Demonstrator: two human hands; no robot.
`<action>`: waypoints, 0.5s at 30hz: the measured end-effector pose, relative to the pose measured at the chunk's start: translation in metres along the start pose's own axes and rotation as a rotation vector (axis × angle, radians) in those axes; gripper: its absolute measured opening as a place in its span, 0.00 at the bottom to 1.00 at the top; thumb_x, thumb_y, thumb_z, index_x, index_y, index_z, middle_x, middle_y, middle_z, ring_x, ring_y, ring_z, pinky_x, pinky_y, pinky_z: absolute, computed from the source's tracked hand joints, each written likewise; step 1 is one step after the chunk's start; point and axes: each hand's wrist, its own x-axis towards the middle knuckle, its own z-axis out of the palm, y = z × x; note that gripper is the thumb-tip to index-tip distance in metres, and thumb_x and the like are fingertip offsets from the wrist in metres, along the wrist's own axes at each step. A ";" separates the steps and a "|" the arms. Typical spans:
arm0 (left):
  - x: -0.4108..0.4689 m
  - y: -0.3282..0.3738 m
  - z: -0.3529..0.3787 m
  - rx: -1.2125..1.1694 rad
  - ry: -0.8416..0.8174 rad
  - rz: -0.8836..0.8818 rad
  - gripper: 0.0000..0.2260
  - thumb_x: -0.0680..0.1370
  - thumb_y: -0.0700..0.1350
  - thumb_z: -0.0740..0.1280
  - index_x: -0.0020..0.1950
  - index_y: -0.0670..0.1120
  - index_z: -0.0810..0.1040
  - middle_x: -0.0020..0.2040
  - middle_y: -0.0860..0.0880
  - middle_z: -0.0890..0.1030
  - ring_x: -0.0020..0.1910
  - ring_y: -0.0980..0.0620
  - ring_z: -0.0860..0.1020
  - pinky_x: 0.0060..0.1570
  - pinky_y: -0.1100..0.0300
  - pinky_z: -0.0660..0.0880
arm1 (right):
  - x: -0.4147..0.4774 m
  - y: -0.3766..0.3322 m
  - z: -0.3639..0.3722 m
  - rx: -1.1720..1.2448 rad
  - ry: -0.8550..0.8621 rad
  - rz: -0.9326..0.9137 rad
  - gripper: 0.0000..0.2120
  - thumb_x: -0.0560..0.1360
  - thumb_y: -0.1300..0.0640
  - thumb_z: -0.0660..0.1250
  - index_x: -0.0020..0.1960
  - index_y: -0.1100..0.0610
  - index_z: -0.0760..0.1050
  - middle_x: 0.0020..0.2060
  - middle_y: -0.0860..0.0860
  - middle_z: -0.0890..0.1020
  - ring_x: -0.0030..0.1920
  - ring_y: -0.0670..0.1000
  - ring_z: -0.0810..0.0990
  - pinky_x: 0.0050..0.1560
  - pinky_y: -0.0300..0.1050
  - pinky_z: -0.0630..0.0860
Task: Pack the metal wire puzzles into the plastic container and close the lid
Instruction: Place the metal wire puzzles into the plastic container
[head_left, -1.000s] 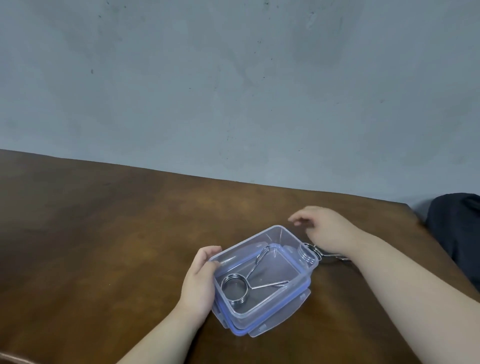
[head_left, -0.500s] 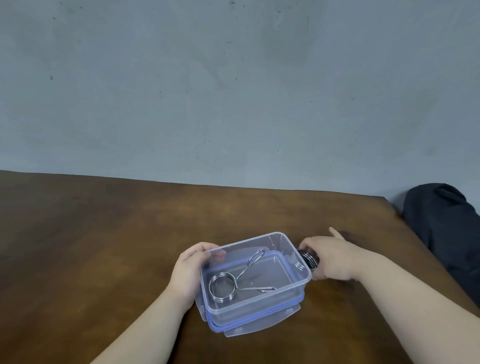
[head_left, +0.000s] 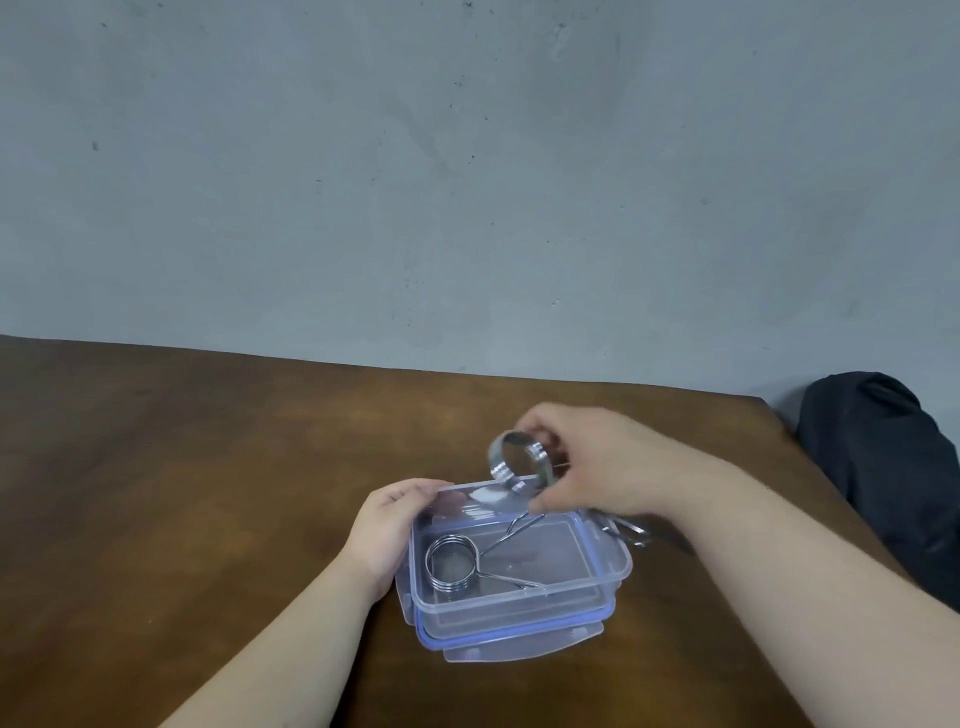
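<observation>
A clear plastic container (head_left: 597, 577) stands open on the brown table, resting on its blue-rimmed lid (head_left: 519, 642). Inside lies one metal wire puzzle (head_left: 452, 564), a coil with two long wire arms. My left hand (head_left: 387, 530) grips the container's left wall. My right hand (head_left: 597, 462) holds a second coiled wire puzzle (head_left: 519, 460) in the air above the container's far right corner. More wire pieces (head_left: 626, 532) lie on the table right of the container, partly hidden by my right wrist.
The wooden table (head_left: 182, 493) ends at a grey wall behind. A dark bundle of cloth (head_left: 893, 467) sits off the table's right corner.
My right hand picked up the coiled wire puzzle from the table beside the container and lifted it above the container's far right corner. My left hand stayed on the container.
</observation>
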 end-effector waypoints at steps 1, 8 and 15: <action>-0.001 0.000 -0.001 -0.002 0.000 0.002 0.14 0.81 0.36 0.62 0.48 0.39 0.88 0.49 0.37 0.88 0.51 0.39 0.84 0.57 0.45 0.79 | 0.006 -0.012 0.010 -0.058 -0.059 -0.050 0.26 0.65 0.46 0.79 0.59 0.40 0.73 0.48 0.40 0.82 0.46 0.42 0.80 0.46 0.44 0.78; -0.002 0.000 -0.001 -0.008 0.016 0.004 0.14 0.81 0.37 0.64 0.44 0.40 0.88 0.45 0.38 0.88 0.46 0.40 0.84 0.53 0.48 0.79 | 0.036 -0.015 0.077 -0.292 -0.287 -0.102 0.29 0.67 0.47 0.79 0.64 0.46 0.73 0.55 0.49 0.83 0.53 0.53 0.78 0.50 0.52 0.77; 0.000 -0.002 -0.003 0.022 0.013 0.017 0.14 0.81 0.37 0.63 0.44 0.41 0.88 0.47 0.39 0.89 0.51 0.40 0.85 0.55 0.49 0.79 | 0.029 -0.008 0.088 -0.227 -0.257 -0.091 0.30 0.69 0.46 0.78 0.68 0.45 0.71 0.62 0.46 0.80 0.60 0.52 0.76 0.60 0.51 0.73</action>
